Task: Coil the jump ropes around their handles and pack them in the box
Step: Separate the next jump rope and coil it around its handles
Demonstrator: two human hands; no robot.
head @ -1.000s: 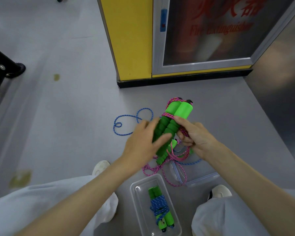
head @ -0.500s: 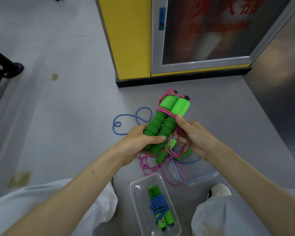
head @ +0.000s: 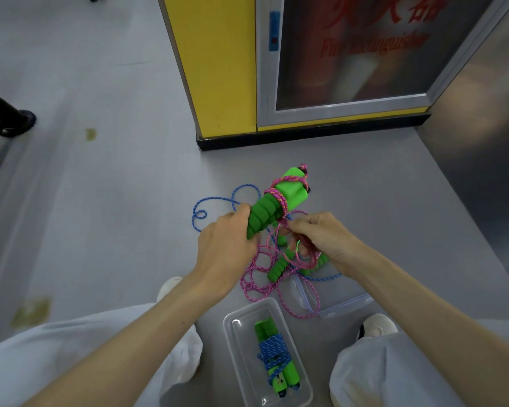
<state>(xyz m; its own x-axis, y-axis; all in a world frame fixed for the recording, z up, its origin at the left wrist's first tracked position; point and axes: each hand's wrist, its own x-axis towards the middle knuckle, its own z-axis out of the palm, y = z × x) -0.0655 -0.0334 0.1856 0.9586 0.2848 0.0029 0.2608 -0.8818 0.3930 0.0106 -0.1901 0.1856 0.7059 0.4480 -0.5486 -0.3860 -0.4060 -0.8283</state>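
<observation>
Left hand: the left hand (head: pixel 227 245) grips the near ends of the paired green foam handles (head: pixel 272 207), its fingers curled round them and its back to the camera.
Right hand: the right hand (head: pixel 323 236) sits just right of the handles, thumb and fingertips pinched on a strand of the pink rope (head: pixel 277 193).
Handles' axis: the pair lies side by side and is held above the floor (head: pixel 115 201). Its long axis slants from the left hand up and to the right, and its far ends point toward the black base of the yellow fire extinguisher cabinet (head: pixel 218 69).
Pink rope: a few turns cross the handles near their far ends. The rest hangs from the right hand in loose loops that spill onto the floor between the hands and the box.
Box: a clear plastic box (head: pixel 241 342) stands on the floor between the person's knees, long side running away from the camera.
Packed rope: a green-handled bundle bound in blue cord (head: pixel 274 352) lies in the box along its length, dark tips toward the box's near end.
Lid: a clear lid (head: pixel 335 295) lies flat on the floor just beyond and right of the box.
Loose rope: a blue rope (head: pixel 215 201) curls on the floor beyond the left hand. Its green handles (head: pixel 278 270) lie under the pink loops, partly hidden.
</observation>
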